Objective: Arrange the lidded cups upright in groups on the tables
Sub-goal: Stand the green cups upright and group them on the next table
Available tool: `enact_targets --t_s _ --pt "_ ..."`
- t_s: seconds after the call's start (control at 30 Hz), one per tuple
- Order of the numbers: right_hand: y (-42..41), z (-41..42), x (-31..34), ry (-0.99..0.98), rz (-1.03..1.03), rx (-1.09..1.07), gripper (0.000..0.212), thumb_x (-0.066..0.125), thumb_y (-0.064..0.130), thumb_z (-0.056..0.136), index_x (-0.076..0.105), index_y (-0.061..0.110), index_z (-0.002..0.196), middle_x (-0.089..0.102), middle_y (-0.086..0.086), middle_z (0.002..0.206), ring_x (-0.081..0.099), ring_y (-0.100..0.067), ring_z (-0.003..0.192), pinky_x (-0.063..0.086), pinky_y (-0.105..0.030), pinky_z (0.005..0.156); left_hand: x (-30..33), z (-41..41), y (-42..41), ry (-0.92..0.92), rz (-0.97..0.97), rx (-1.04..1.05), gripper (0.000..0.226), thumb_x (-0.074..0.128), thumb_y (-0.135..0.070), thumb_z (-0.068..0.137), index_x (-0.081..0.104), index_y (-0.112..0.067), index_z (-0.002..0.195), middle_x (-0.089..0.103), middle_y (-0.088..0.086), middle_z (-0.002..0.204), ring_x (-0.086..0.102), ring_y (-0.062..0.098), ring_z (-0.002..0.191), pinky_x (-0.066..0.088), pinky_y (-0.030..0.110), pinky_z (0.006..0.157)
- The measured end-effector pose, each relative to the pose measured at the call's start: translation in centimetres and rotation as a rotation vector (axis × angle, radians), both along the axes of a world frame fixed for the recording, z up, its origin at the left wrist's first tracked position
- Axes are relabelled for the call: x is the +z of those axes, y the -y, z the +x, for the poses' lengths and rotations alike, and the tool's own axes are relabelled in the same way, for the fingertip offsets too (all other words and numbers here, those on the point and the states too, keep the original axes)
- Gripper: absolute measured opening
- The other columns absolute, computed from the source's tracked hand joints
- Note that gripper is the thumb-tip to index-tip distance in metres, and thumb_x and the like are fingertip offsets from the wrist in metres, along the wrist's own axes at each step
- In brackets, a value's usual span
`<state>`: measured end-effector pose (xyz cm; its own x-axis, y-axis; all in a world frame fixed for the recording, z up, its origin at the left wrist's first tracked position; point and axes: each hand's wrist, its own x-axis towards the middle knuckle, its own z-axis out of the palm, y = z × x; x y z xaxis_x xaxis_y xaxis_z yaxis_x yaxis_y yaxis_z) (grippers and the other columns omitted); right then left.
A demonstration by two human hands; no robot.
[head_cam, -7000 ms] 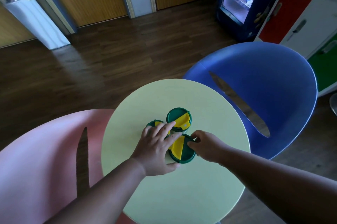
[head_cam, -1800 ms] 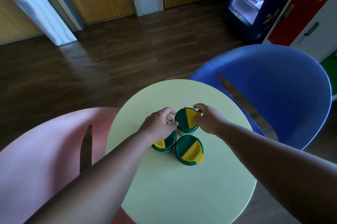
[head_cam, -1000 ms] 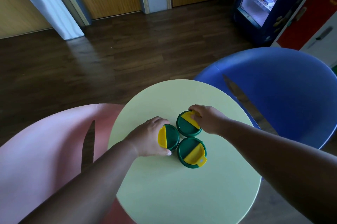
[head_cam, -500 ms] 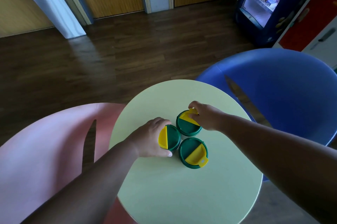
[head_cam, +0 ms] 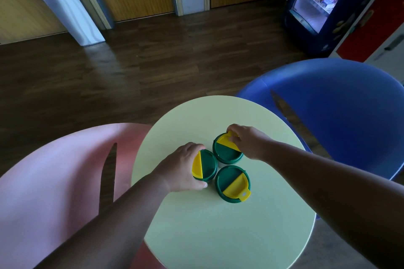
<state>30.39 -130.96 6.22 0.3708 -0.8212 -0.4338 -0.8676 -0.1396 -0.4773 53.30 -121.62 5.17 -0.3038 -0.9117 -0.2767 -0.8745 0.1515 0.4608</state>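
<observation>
Before me the round pale table (head_cam: 218, 236) carries three lidded cups, upright and huddled near its middle, pink chair (head_cam: 54, 181) and blue chair (head_cam: 338, 115) flanking it. My left hand (head_cam: 181, 170) wraps the left cup (head_cam: 207, 164); my right hand (head_cam: 247, 142) pinches the yellow flap of the far cup (head_cam: 227, 150). The near cup (head_cam: 232, 183) stands free. Tugging that flap could, I think, pop it open or tip the cup into its neighbours. Contents: hidden under lids, can't tell

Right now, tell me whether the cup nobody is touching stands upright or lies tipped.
Upright. The untouched cup shows its round green and yellow lid facing straight up, seated on the table.
</observation>
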Motion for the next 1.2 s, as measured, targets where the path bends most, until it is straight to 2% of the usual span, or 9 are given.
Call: enact_targets --t_s 0.3,0.47,0.67,0.73,0.83,0.93,1.0,1.13,1.2 --pt "-0.3 -0.2 0.0 -0.006 -0.017 0.018 0.031 0.037 0.032 0.105 0.048 0.024 0.133 0.059 -0.006 0.126 0.055 -0.024 0.101 0.048 -0.034 0.079 -0.1 -0.1 -0.1 -0.002 -0.004 0.014 0.092 0.077 -0.053 0.068 0.03 -0.034 0.144 0.033 -0.015 0.148 0.032 0.007 0.137 0.039 0.03 0.108" --pt "-0.9 -0.3 0.1 0.022 -0.035 -0.059 0.044 0.044 0.036 0.103 0.038 0.026 0.145 0.049 -0.004 0.143 0.052 -0.026 0.122 0.045 -0.033 0.091 0.2 -0.2 -0.3 0.008 -0.011 0.006 0.096 0.077 -0.054 0.069 0.026 -0.033 0.147 0.03 -0.013 0.151 0.03 0.009 0.139 0.036 0.03 0.111" --pt "-5.5 -1.9 1.5 0.112 -0.218 -0.118 0.036 0.061 0.038 0.091 0.053 0.02 0.121 0.054 0.0 0.116 0.056 -0.021 0.107 0.048 -0.032 0.085 0.1 -0.2 -0.5 0.016 -0.009 -0.009 0.1 0.077 -0.051 0.071 0.023 -0.031 0.152 0.024 -0.013 0.156 0.024 0.008 0.144 0.028 0.026 0.115" --pt "-7.5 -2.4 1.8 0.089 -0.114 -0.101 0.055 0.067 0.05 0.083 0.048 0.022 0.126 0.051 0.003 0.119 0.055 -0.018 0.106 0.049 -0.033 0.086 -0.1 -0.3 -0.6 -0.002 -0.016 0.009 0.096 0.078 -0.049 0.072 0.026 -0.031 0.15 0.026 -0.013 0.154 0.025 0.008 0.143 0.029 0.024 0.113" --pt "-9.8 -2.5 1.8 0.031 -0.008 -0.041 0.097 0.073 0.069 0.063 0.035 0.025 0.141 0.046 0.004 0.129 0.049 -0.016 0.118 0.047 -0.032 0.094 -0.2 -0.5 -0.8 -0.011 -0.037 0.036 0.092 0.078 -0.05 0.07 0.03 -0.032 0.147 0.031 -0.013 0.149 0.03 0.007 0.139 0.033 0.024 0.11" --pt "-10.9 -2.2 1.1 -0.038 -0.028 0.009 0.111 0.075 0.074 0.053 0.029 0.025 0.142 0.047 0.003 0.125 0.049 -0.017 0.114 0.048 -0.032 0.091 -0.2 -0.6 -0.9 -0.013 -0.053 0.056 0.091 0.077 -0.052 0.068 0.032 -0.032 0.144 0.034 -0.013 0.146 0.033 0.008 0.136 0.038 0.026 0.106" --pt "-11.0 -1.9 0.6 -0.065 -0.04 0.022 0.109 0.076 0.073 0.051 0.032 0.024 0.138 0.049 0.003 0.12 0.051 -0.018 0.109 0.05 -0.034 0.087 -0.2 -0.7 -1.0 -0.015 -0.063 0.065 0.09 0.075 -0.053 0.066 0.034 -0.032 0.143 0.036 -0.013 0.145 0.036 0.008 0.134 0.041 0.028 0.103" --pt "-11.0 -1.7 0.2 -0.077 -0.047 0.026 0.085 0.078 0.064 0.056 0.043 0.021 0.121 0.054 0.003 0.108 0.053 -0.017 0.093 0.052 -0.033 0.076 -0.3 -0.8 -1.1 -0.02 -0.077 0.065 0.09 0.075 -0.054 0.064 0.036 -0.032 0.142 0.039 -0.014 0.141 0.04 0.009 0.131 0.044 0.029 0.101" --pt "-11.0 -1.7 0.2 -0.064 -0.044 0.019 0.082 0.078 0.062 0.057 0.044 0.021 0.12 0.054 0.003 0.107 0.054 -0.017 0.089 0.053 -0.033 0.074 -0.3 -0.8 -1.2 -0.02 -0.08 0.064 0.09 0.075 -0.054 0.064 0.036 -0.032 0.142 0.039 -0.013 0.14 0.04 0.009 0.13 0.044 0.029 0.1"
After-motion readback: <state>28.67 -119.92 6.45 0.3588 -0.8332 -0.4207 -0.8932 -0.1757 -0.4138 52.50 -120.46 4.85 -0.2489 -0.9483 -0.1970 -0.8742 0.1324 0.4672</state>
